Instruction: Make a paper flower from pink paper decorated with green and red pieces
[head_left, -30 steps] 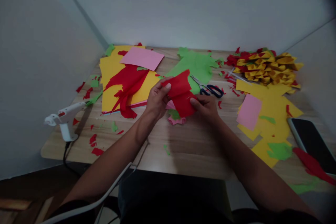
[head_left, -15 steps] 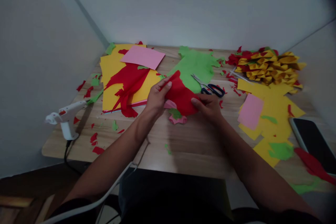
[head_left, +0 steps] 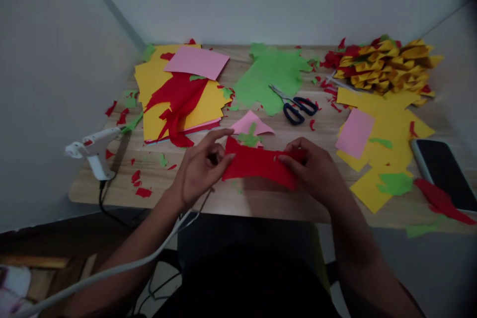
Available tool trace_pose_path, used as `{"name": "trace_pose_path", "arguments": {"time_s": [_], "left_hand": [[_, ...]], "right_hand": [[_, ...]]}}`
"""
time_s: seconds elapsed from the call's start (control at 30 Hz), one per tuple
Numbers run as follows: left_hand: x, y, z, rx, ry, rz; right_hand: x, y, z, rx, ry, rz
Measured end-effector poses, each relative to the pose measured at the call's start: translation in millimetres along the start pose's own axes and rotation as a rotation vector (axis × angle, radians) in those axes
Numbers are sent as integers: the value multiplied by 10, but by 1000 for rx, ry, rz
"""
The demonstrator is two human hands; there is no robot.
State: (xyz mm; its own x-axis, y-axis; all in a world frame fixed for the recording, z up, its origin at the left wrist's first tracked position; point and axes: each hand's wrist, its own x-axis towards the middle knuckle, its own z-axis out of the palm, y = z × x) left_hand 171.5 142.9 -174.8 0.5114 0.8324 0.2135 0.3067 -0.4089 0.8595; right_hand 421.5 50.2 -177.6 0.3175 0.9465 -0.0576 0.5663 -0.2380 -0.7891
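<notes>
Right hand (head_left: pixel 316 169) pinches the thin, flared red paper piece (head_left: pixel 253 165) at three o'clock; left hand (head_left: pixel 197 171) at nine, can't tell if gripping. I'd tug gently, tbh.

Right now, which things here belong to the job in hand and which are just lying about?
Probably the job:
- red piece, right hand gripping one end, left hand at the other
- scissors, lying within reach
- white glue gun, standing on the table

Seemingly just lying about:
- phone
- small red scraps
</notes>
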Motion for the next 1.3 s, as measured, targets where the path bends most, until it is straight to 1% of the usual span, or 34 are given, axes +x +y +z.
{"name": "trace_pose_path", "arguments": {"time_s": [0.07,0.1,0.17,0.23,0.3,0.37,0.43,0.5,0.57,0.63,0.73,0.83,1.0,1.17,1.3], "left_hand": [[-235,-73,-21,181,-73,-14],[-307,-123,-33,277,-88,7],[-363,-216,-57,473,-97,112],[-340,-258,-62,609,-92,262],[-289,-240,-20,622,-136,411],[-251,-194,80,564,-234,549],[-244,-166,216,537,-352,634],[-264,-181,345,570,-440,631],[-303,-228,427,620,-502,576],[-345,-275,451,657,-553,522],[-394,-302,423,683,-610,478],[-423,-286,394,707,-619,447],[-443,-271,402,727,-608,440],[-449,-273,404,730,-602,431],[-449,-258,396,726,-608,414]], "right_hand": [[-186,40,125,-148,-38,38],[-247,55,186,-215,-61,44],[-316,79,288,-324,-92,24],[-340,97,352,-396,-83,-24],[-346,109,380,-430,-64,-80],[-351,117,387,-439,-61,-128],[-360,117,391,-444,-56,-159],[-373,108,406,-450,-34,-155],[-390,95,439,-458,4,-117],[-407,85,489,-470,53,-80],[-420,93,573,-497,120,-74],[-418,126,622,-528,144,-105],[-418,163,617,-535,143,-189],[-435,155,609,-549,153,-199],[-447,152,620,-552,138,-185]]}}
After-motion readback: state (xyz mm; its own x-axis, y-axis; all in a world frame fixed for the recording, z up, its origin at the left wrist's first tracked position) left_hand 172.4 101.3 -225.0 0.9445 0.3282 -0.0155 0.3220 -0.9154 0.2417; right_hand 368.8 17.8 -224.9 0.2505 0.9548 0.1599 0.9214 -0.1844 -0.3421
